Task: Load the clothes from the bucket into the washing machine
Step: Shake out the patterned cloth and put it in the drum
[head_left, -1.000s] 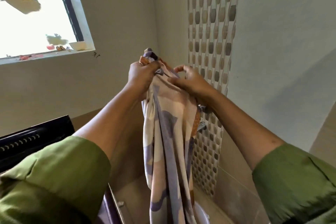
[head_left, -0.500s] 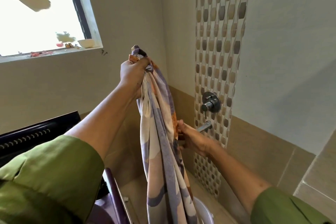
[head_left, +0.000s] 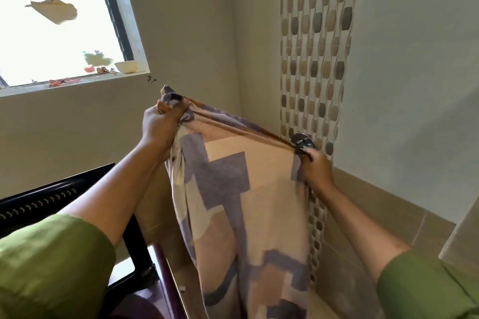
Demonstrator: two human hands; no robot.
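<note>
A large cloth [head_left: 248,204] with purple, cream and peach blocks hangs spread out in front of me. My left hand [head_left: 162,124] grips a bunched corner of it up high, near the window. My right hand [head_left: 315,167] pinches the top edge lower and further right, close to the wall tap, so the edge runs taut between both hands. The cloth hangs down past the bottom of the view. At the lower left, the washing machine's dark raised lid [head_left: 46,202] and maroon rim [head_left: 168,282] show. The bucket is hidden.
A chrome tap knob [head_left: 303,141] sticks out of the mosaic tile strip [head_left: 318,46] just behind my right hand. A bright window [head_left: 51,21] with small items on its sill is at the upper left. Tiled walls close in on the right.
My right hand slid along the cloth's edge and pulled it out to the right, so the bunched cloth now hangs open and wide. My left hand kept its grip on the corner.
</note>
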